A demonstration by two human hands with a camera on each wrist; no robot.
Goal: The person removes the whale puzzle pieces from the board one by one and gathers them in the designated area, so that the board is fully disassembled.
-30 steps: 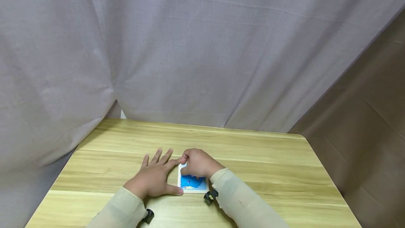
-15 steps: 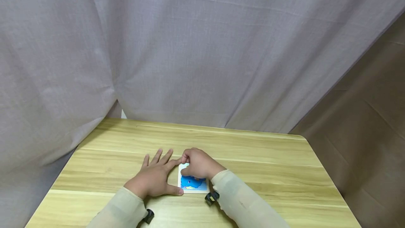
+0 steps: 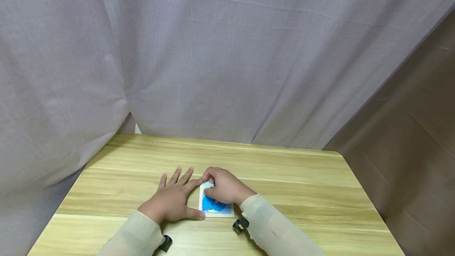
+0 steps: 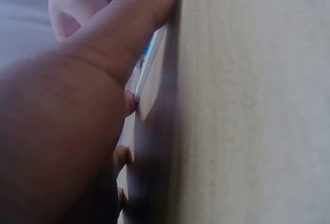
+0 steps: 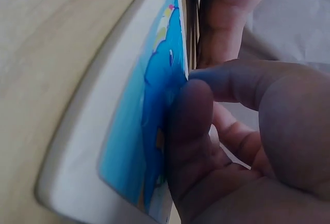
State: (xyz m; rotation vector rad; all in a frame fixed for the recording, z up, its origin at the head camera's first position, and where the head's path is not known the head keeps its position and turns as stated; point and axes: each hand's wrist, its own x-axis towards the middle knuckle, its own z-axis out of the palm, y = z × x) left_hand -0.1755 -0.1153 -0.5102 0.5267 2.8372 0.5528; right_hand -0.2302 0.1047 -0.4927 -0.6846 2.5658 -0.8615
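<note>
Right hand [image 3: 222, 190] slid lower over puzzle card [image 3: 216, 206]; left hand [image 3: 174, 200] unmoved.

The puzzle board [image 3: 216, 208] has a white border around a bright blue picture, with a darker blue shape on a lighter blue ground and small touches of yellow and pink near one edge. The worktop [image 3: 291, 185] is pale yellow wood with long streaked grain. Behind hangs a plain grey-lilac curtain [image 3: 227, 58]; at the right, brown cloth [image 3: 408, 137]. Both sleeves [image 3: 273, 232] are light beige.
</note>
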